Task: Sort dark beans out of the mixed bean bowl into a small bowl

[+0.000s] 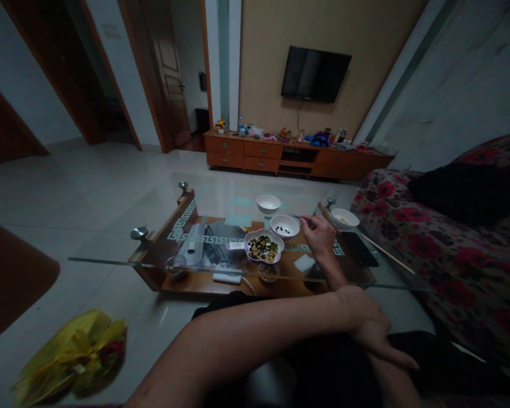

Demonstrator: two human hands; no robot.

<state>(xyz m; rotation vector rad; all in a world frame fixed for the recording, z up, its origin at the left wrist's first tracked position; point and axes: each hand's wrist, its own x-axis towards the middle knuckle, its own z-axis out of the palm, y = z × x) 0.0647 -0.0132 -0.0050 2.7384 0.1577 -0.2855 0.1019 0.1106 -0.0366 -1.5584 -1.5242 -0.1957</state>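
Observation:
My right hand (321, 232) is closed in a pinch round slim tweezers (296, 216), bluish and dark, whose tip reaches over a white bowl (285, 233). Several black beans sit in that bowl. Just left and nearer stands a scalloped, purple-rimmed bowl (263, 247) of mixed black, yellow and green beans. My left hand (368, 320) lies across my right forearm, its visible fingers stretched out; the rest are hidden. Behind, a white bowl (268, 204) stands on the glass.
A pale bowl (344, 219), dark tablet-like slab (359, 249) and thin stick (386, 255) lie to the right. The glass tabletop's edge (110, 260) juts left. On its lower shelf are a jar (267, 273) and white power strip (226, 278). A yellow bag (74, 357) sits on the floor.

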